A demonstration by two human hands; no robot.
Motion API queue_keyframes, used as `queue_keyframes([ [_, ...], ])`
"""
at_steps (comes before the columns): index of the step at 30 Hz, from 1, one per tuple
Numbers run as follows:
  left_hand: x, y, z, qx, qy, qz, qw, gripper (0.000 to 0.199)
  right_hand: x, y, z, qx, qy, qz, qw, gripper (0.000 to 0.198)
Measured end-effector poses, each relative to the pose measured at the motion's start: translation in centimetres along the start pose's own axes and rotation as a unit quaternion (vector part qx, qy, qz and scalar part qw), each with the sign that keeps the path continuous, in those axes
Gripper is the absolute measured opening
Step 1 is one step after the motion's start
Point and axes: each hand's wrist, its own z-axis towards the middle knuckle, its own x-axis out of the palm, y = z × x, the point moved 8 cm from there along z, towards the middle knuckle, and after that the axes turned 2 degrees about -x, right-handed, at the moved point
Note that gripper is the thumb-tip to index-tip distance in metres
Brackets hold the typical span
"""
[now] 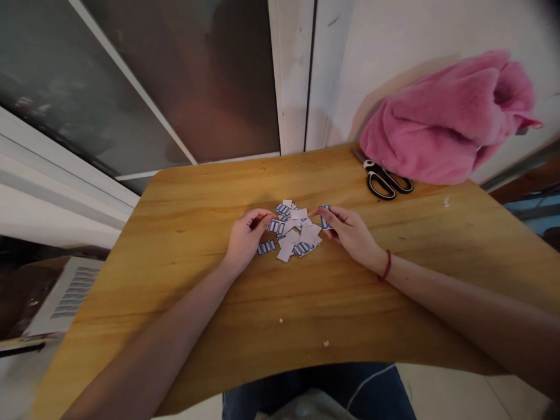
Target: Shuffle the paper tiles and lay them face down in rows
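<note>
A loose pile of small paper cards (300,233) lies on the wooden table (210,315), some showing blue-outlined shapes and others their plain white backs. At the left side of the pile, my left hand (248,233) pinches a blue-marked card (276,226) between thumb and fingers. On the right, my right hand (350,230) grips another blue-marked card (325,217) just beside the pile. A red string bracelet (385,265) circles the right wrist. One card (266,247) rests at the pile's lower left, close under my left hand.
Black-handled scissors (385,179) lie at the back right, partly against a pink fluffy bag-like item (450,116). Glass door panels (184,76) and a white wall stand behind the table. Small white scraps (325,343) lie near the front edge. A box (65,294) sits lower left.
</note>
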Motion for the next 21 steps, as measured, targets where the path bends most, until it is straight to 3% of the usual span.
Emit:
queue_keyframes([
  [8, -0.1, -0.3, 0.1, 0.014, 0.018, -0.004, 1.000, 0.017, 0.2, -0.5, 0.3, -0.033, 0.018, -0.031, 0.999, 0.040],
  [12, -1.7, -0.2, 1.0, 0.050, 0.041, 0.121, 0.991, 0.015, -1.5, -0.6, 1.4, -0.068, -0.024, -0.106, 0.992, 0.037],
  [14, -3.1, -1.1, 1.2, 0.101, 0.011, 0.213, 0.972, 0.017, -2.7, -0.3, 2.2, -0.097, -0.051, -0.178, 0.978, 0.040],
  [18, -5.5, -4.6, -0.8, 0.174, -0.163, 0.350, 0.906, 0.032, -5.0, 0.6, 2.6, -0.128, -0.138, -0.324, 0.927, 0.036],
  [19, -5.1, -5.0, -1.5, 0.167, -0.164, 0.373, 0.898, 0.035, -5.0, 1.2, 2.2, -0.150, -0.149, -0.362, 0.908, 0.033],
  [21, -2.9, -4.7, -2.6, 0.134, -0.092, 0.416, 0.895, 0.037, -3.8, 2.0, 1.3, -0.196, -0.117, -0.426, 0.875, 0.033],
])
